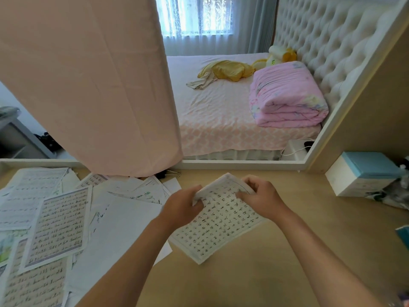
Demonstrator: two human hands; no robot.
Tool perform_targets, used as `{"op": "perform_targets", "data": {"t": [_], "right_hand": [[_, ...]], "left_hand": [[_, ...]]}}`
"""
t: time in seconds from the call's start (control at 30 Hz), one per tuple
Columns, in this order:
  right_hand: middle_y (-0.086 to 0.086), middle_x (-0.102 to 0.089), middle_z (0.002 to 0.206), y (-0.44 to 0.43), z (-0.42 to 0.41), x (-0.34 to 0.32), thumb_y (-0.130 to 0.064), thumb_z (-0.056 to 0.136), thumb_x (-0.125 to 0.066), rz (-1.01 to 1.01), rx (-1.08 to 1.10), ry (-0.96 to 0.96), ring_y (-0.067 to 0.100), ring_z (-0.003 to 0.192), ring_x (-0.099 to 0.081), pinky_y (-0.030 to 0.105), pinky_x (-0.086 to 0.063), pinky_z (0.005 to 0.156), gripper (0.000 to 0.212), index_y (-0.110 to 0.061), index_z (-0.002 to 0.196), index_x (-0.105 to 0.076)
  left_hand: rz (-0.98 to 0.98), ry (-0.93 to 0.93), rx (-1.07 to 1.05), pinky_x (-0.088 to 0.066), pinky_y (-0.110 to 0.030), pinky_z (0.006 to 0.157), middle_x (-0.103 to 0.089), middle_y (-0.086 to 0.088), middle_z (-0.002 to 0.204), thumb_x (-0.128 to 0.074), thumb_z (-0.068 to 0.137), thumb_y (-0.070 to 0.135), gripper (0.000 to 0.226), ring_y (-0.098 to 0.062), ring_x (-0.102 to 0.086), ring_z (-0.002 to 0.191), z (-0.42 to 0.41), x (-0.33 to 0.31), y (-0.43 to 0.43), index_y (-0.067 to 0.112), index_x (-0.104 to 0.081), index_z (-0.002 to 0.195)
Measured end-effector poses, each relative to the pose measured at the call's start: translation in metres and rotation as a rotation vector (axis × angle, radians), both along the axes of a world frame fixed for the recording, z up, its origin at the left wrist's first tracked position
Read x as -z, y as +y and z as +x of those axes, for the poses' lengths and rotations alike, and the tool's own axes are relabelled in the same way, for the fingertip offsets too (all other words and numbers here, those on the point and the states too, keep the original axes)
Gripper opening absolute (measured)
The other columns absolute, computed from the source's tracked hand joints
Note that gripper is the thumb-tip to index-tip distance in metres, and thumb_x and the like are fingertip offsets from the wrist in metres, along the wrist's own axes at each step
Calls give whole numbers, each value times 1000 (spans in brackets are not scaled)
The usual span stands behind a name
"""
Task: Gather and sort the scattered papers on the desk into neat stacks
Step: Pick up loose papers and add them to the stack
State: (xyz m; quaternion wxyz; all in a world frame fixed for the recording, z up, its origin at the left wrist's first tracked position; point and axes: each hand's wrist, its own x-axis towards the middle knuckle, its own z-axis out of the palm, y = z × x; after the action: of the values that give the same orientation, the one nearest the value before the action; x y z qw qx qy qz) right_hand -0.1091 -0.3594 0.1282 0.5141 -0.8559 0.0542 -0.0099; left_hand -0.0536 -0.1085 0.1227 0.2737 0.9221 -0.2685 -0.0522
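Our hands work over the desk (254,273), and a pink cloth (88,85) hangs beyond our left hand (181,207). Scattered papers (59,222) spread to that hand's left. A box (363,173) sits well right of our right hand (263,200). Between the hands is a sheaf (221,224), seemingly several sheets. The left hand pinches its left edge and the right hand grips its far corner. A clip (171,173) lies beyond the left hand.

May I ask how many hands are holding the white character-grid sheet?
2: left hand grips the white character-grid sheet at its left edge, right hand near its top.
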Motion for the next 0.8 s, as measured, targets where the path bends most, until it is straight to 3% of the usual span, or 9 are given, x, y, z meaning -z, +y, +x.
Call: {"op": "perform_targets", "data": {"t": [0.07, 0.13, 0.2, 0.27, 0.37, 0.47, 0.6, 0.73, 0.8], "right_hand": [[-3, -74, 83, -13, -1, -2, -21, 82, -78, 66, 63, 28, 15, 73, -71, 34, -58, 68, 14, -29, 90, -69], [2, -76, 95, -21, -6, 5, -15, 83, -77, 271, 138, 83, 23, 88, -73, 44, -60, 82, 21, -22, 102, -70], [7, -75, 107, -16, -11, 16, -5, 85, -73, 528, 171, 143, 27, 101, -72, 52, -55, 93, 34, -12, 117, -64], [7, -74, 112, 1, -16, 25, 0, 88, -68, 614, 163, 158, 26, 105, -71, 50, -54, 96, 35, -9, 121, -61], [-2, -74, 108, 30, -15, 28, 3, 92, -60, 501, 223, 74, 12, 101, -70, 33, -56, 90, 31, -20, 112, -64], [-10, -70, 108, 47, -14, 40, 3, 92, -56, 355, 268, -1, -2, 99, -66, 20, -53, 85, 36, -27, 111, -59], [-8, -68, 119, 52, -22, 75, -14, 90, -64, 270, 254, 127, 6, 111, -64, 36, -53, 99, 42, -22, 129, -52], [-17, -70, 111, 54, -24, 87, -27, 83, -70, 266, 277, 189, 0, 104, -66, 34, -55, 94, 50, -29, 130, -54], [-17, -70, 109, 60, -22, 82, -19, 86, -67, 282, 308, 181, 1, 103, -65, 30, -55, 92, 45, -29, 128, -54]], "left_hand": [[-112, 67, -92, -51, -37, 54, -62, 2, 71, -57, 90, 20, 8, -13, -55, 56, 1, 2, 6, 22, -59, 97], [-293, 187, -218, -53, -39, 53, -63, -7, 74, -57, 91, 16, 12, -17, -55, 55, 2, -1, 9, 22, -61, 101], [-487, 321, -314, -58, -37, 56, -69, -9, 84, -56, 93, 12, 16, -24, -66, 65, -1, -5, 10, 24, -61, 102], [-643, 397, -379, -57, -28, 59, -72, -1, 92, -55, 94, 7, 22, -19, -71, 79, -6, -6, 7, 27, -62, 101], [-806, 426, -491, -56, -27, 64, -72, 2, 97, -58, 93, 5, 23, -15, -71, 86, -13, 2, 3, 26, -64, 101], [-829, 402, -559, -55, -31, 73, -71, 2, 103, -60, 92, 6, 21, -14, -68, 95, -21, 23, 2, 23, -65, 105], [-756, 349, -575, -59, -30, 76, -65, 1, 112, -64, 91, 11, 33, -13, -65, 104, -35, 57, 2, 16, -52, 121], [-705, 308, -622, -54, -25, 78, -60, 6, 110, -61, 94, 12, 34, -6, -60, 101, -41, 69, -3, 16, -40, 121], [-676, 283, -662, -50, -21, 74, -54, 13, 103, -55, 97, 8, 29, -2, -56, 94, -40, 65, -6, 18, -34, 115]]}}
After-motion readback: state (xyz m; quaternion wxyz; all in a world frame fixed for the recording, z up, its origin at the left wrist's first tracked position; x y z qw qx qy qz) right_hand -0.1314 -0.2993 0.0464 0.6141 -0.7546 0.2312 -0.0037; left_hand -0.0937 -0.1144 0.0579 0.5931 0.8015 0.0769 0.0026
